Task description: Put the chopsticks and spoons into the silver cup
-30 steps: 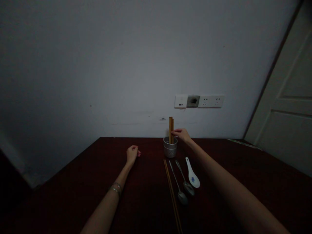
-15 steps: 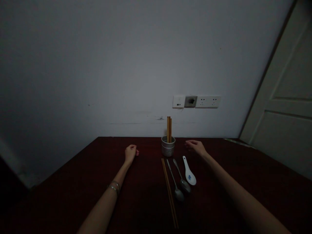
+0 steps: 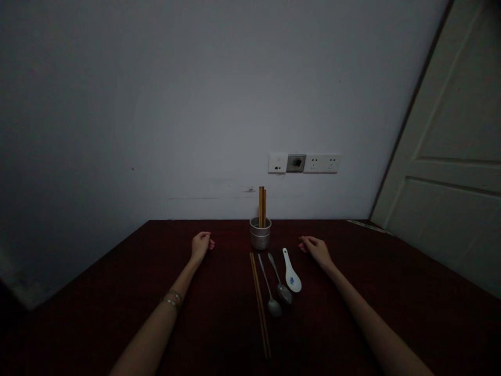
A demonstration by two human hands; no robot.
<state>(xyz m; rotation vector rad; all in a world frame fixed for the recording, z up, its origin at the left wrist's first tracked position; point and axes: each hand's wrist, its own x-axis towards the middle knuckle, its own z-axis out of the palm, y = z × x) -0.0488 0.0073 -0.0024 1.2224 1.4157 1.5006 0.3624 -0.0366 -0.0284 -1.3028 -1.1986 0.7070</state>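
Note:
My left hand (image 3: 201, 245) rests loosely closed on the dark red table, left of a metal cup (image 3: 260, 241), with nothing in it. On the other side, my right hand (image 3: 315, 250) lies with its fingers curled in, also without an object, nearest to a white soup spoon (image 3: 292, 277) with a blue mark. Several wooden chopsticks (image 3: 262, 206) stand upright in the cup. In front of the cup lie a pair of chopsticks (image 3: 260, 305), a long-handled metal spoon (image 3: 270, 297) and a second metal spoon (image 3: 282, 287), side by side with the white one.
The table (image 3: 219, 303) backs onto a pale wall (image 3: 195, 104). Sockets and a switch plate (image 3: 304, 163) sit on the wall above the cup. A panelled door (image 3: 450, 172) stands at the right. The light is dim.
My right hand has moved away from the cup, to the right and slightly nearer me, and its fingers have curled in. The camera has turned a little right. The utensils lie as before.

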